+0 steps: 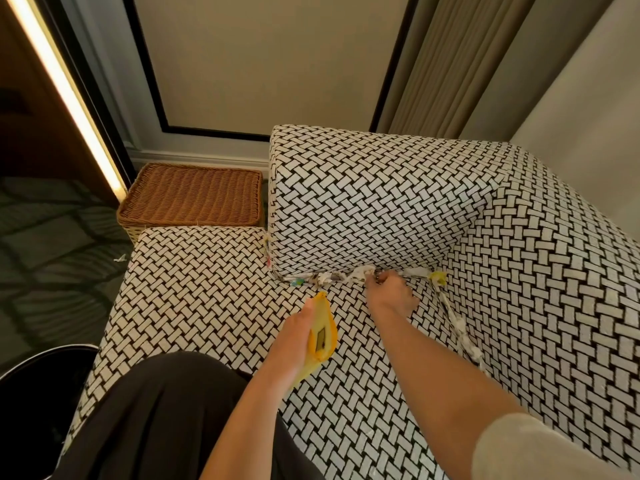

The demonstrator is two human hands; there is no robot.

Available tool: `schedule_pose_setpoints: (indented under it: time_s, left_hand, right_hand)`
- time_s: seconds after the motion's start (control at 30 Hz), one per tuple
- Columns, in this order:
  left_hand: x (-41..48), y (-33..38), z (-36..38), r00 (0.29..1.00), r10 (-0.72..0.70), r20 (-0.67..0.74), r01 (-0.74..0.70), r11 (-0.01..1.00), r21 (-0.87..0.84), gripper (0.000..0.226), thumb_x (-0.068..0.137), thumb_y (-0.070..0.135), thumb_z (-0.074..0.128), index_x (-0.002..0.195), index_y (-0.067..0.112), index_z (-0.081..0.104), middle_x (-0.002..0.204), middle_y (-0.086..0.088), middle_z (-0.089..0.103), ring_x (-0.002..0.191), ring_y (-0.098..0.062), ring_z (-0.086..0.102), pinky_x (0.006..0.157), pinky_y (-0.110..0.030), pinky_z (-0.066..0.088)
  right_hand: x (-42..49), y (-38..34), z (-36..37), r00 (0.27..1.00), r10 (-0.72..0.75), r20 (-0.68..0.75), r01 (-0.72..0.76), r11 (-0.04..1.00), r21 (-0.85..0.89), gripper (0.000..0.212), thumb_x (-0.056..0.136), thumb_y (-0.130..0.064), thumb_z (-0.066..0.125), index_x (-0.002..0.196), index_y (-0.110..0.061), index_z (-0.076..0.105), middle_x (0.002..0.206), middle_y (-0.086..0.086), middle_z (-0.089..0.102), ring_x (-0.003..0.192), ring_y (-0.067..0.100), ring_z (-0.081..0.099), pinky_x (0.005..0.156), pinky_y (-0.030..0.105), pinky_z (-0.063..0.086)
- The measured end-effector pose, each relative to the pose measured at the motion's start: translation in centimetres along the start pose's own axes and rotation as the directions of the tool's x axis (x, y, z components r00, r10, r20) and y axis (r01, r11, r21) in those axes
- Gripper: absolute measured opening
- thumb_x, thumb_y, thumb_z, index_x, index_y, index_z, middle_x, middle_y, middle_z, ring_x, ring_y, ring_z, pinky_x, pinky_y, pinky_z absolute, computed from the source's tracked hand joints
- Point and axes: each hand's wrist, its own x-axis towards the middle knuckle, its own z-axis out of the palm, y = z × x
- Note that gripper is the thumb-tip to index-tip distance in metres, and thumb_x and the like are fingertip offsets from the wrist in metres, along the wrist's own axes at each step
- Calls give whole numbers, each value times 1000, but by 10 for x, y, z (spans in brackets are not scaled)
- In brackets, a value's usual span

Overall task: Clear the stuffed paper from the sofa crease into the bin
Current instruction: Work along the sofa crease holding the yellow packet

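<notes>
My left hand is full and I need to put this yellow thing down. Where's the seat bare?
The seat is bare left of the left hand, up to the wicker basket, and, more narrowly, between the hands. Crowded: under the back cushion, where the right hand grips the stuffed paper.

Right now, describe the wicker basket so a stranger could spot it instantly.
Start at the black-and-white patterned sofa. Beyond its far left end, against the wall, sits the wicker basket. It is square and tan, unlike the round black container by the sofa's near corner.
</notes>
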Motion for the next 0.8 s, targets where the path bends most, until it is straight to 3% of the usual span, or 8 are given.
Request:
schedule_pose_setpoints:
  time_s: [0.13, 0.27, 0.4, 0.53, 0.63, 0.8]
  left_hand:
    - [3, -2, 0, 1000, -11, 4, 11, 999, -47, 63, 91, 60, 18, 137, 20, 31, 112, -6, 54, 86, -13, 56, 54, -17, 38]
    - [6, -2, 0, 999, -35, 23, 36, 997, -69, 66, 89, 62, 19, 138, 19, 33, 117, -7, 53, 89, -13, 54, 55, -18, 37]
    - [5, -2, -2, 998, -45, 33, 47, 996, -70, 80, 77, 71, 23, 137, 20, 34, 119, -6, 53, 98, -16, 54, 61, -21, 37]
    - [2, 0, -1, 999, -38, 38, 40, 997, -59, 75, 82, 68, 21, 138, 19, 32, 119, -6, 52, 93, -13, 54, 60, -20, 37]
    - [2, 0, -2, 997, -56, 51, 59, 996, -60, 91, 68, 76, 24, 140, 20, 29, 120, -7, 51, 101, -19, 53, 63, -22, 37]
    - [0, 1, -2, 999, -43, 29, 45, 995, -86, 78, 77, 71, 23, 131, 18, 41, 112, -8, 57, 97, -20, 56, 65, -24, 38]
  right_hand:
    - [-1, -5, 5, 999, -41, -2, 41, 998, -56, 51, 78, -58, 58, 109, -18, 59, 112, 6, 61, 104, 24, 54, 82, 34, 36]
    - [-1, -5, 4, 999, -44, 12, 45, 996, -73, 56, 76, -56, 59, 115, -15, 57, 121, 7, 56, 111, 26, 50, 87, 36, 36]
    - [0, -6, 2, 997, -72, 38, 76, 992, -104, 50, 78, -55, 58, 113, -19, 60, 118, 8, 56, 110, 26, 50, 88, 36, 35]
    - [3, -6, 1, 991, -106, 82, 115, 988, -106, 40, 82, -49, 56, 112, -24, 63, 113, 7, 56, 108, 25, 50, 88, 35, 34]
    - [5, -6, 2, 979, -169, 113, 182, 976, -123, 36, 86, -46, 53, 113, -24, 62, 112, 7, 57, 107, 25, 51, 87, 36, 35]
    - [6, 2, 4, 955, -265, 133, 275, 959, -70, 32, 86, -42, 51, 108, -19, 59, 114, 5, 56, 110, 23, 48, 90, 37, 33]
